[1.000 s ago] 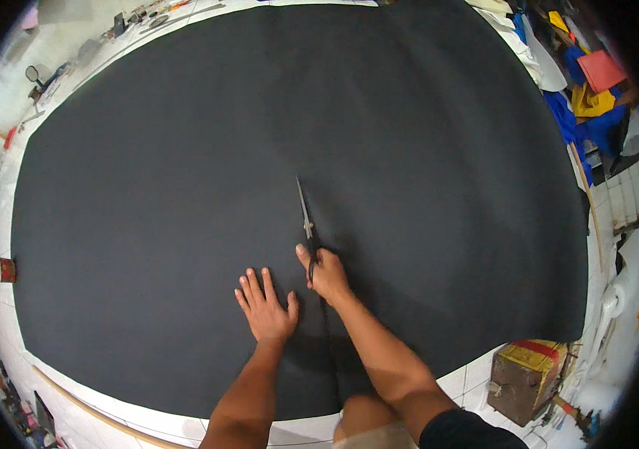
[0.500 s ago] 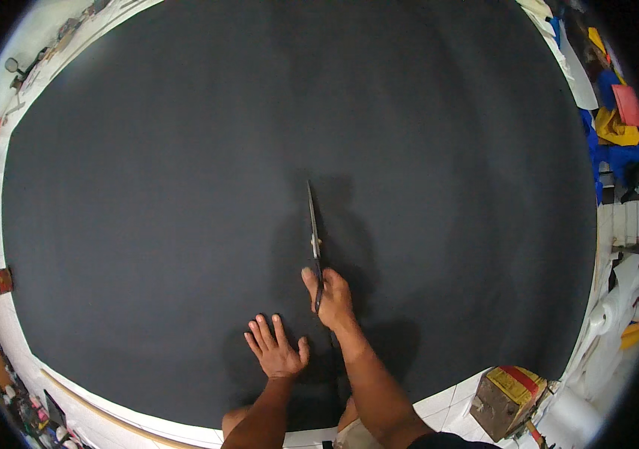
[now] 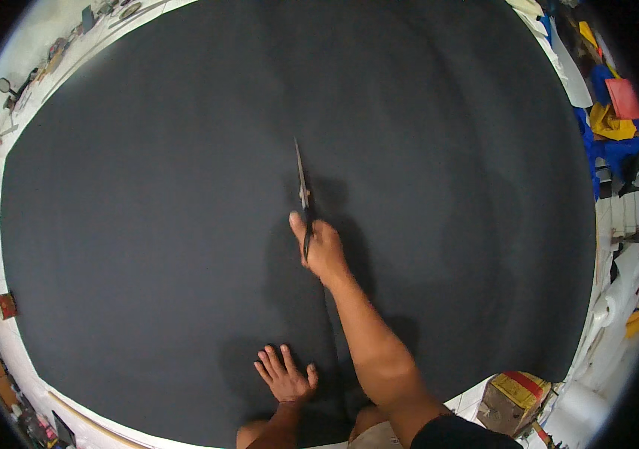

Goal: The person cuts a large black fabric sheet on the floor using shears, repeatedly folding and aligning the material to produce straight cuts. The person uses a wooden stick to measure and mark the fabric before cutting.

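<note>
A large sheet of black fabric (image 3: 147, 209) covers nearly the whole table. My right hand (image 3: 321, 247) is stretched out over its middle and grips a long pair of scissors (image 3: 302, 187), whose blades point away from me along the cloth. My left hand (image 3: 285, 376) lies flat on the fabric close to my body, fingers spread, holding nothing. A thin cut line seems to run in the cloth from the scissors back toward me.
Coloured fabric scraps (image 3: 610, 123) in blue, yellow and red are piled at the right rim. A cardboard box (image 3: 512, 400) with red and yellow tape sits at the lower right. Small tools (image 3: 57, 52) lie along the white table edge at the upper left.
My right hand has pushed the scissors farther away from me across the fabric. My left hand has stayed flat near the front edge, now well behind the right one.
</note>
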Demonstrator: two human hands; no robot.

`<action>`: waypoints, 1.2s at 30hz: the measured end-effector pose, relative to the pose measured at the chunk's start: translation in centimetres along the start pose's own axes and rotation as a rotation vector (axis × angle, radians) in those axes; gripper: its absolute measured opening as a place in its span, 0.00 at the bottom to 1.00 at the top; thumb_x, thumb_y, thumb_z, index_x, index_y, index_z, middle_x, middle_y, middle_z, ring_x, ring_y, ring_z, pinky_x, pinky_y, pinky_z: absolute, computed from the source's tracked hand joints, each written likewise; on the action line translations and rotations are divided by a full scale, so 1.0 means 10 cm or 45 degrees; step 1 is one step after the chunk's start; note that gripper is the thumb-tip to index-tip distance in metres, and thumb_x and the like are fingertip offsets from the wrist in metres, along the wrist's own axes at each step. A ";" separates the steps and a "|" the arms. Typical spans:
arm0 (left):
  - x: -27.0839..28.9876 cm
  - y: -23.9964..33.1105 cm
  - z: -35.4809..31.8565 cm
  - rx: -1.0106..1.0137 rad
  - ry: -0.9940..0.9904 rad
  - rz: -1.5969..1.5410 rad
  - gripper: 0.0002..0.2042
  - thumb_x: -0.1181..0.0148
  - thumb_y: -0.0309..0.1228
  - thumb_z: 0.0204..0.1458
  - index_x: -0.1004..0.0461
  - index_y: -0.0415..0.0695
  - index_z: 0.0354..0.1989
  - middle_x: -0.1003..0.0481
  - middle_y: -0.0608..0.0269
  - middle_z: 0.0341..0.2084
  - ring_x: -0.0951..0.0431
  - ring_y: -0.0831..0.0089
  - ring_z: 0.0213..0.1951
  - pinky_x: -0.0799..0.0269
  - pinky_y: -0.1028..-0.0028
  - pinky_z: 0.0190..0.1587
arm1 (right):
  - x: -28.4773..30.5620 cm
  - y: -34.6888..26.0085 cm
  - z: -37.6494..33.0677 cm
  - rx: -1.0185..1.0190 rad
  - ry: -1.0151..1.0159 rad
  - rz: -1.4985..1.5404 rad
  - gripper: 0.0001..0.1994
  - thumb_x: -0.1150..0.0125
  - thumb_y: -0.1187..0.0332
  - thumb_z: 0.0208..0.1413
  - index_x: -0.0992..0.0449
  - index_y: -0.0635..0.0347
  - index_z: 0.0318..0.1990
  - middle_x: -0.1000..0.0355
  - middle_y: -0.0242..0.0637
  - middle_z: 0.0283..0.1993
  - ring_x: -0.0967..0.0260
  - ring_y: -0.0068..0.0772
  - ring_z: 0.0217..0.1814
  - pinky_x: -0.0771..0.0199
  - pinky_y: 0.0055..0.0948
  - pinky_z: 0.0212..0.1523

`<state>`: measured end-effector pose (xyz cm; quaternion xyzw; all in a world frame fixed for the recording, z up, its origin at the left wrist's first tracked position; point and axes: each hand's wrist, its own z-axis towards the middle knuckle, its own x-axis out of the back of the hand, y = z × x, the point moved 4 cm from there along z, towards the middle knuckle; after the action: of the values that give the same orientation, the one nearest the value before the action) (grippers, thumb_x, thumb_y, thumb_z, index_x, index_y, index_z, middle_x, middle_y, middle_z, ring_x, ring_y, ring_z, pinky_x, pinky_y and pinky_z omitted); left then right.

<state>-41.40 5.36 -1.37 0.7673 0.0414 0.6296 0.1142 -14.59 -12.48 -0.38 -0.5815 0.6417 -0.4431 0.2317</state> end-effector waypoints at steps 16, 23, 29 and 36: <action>0.84 0.20 2.01 0.032 0.468 -0.346 0.20 0.37 0.39 0.50 0.27 0.42 0.49 0.34 0.43 0.54 0.36 0.44 0.56 0.43 0.50 0.58 | 0.07 -0.45 1.03 0.018 -0.002 -0.005 0.30 0.41 0.38 0.55 0.34 0.59 0.23 0.37 0.32 0.17 0.37 0.24 0.15 0.34 0.27 0.18; 0.87 0.25 4.66 0.052 0.483 0.009 0.33 0.54 0.51 0.59 0.45 0.46 0.70 0.51 0.45 0.70 0.55 0.49 0.72 0.63 0.52 0.72 | -0.06 -0.57 0.97 -0.030 -0.094 0.016 0.30 0.42 0.39 0.56 0.34 0.60 0.24 0.36 0.33 0.18 0.35 0.28 0.16 0.33 0.29 0.20; 0.98 0.38 4.68 0.047 0.382 0.058 0.35 0.54 0.52 0.59 0.48 0.47 0.71 0.53 0.43 0.71 0.56 0.47 0.72 0.64 0.51 0.72 | 0.08 -0.63 0.94 -0.190 -0.257 0.321 0.24 0.42 0.43 0.59 0.34 0.55 0.27 0.39 0.27 0.19 0.40 0.21 0.20 0.38 0.26 0.20; 0.93 0.36 4.41 0.128 0.240 0.067 0.36 0.52 0.51 0.57 0.48 0.47 0.71 0.55 0.45 0.71 0.58 0.48 0.73 0.66 0.50 0.72 | 0.01 -1.01 1.34 -0.064 -0.238 0.235 0.25 0.42 0.43 0.59 0.33 0.55 0.24 0.41 0.27 0.16 0.42 0.22 0.16 0.40 0.25 0.19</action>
<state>3.25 -1.64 0.40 0.7104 0.0634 0.6989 0.0546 1.72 -15.88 1.44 -0.5645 0.6790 -0.3474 0.3156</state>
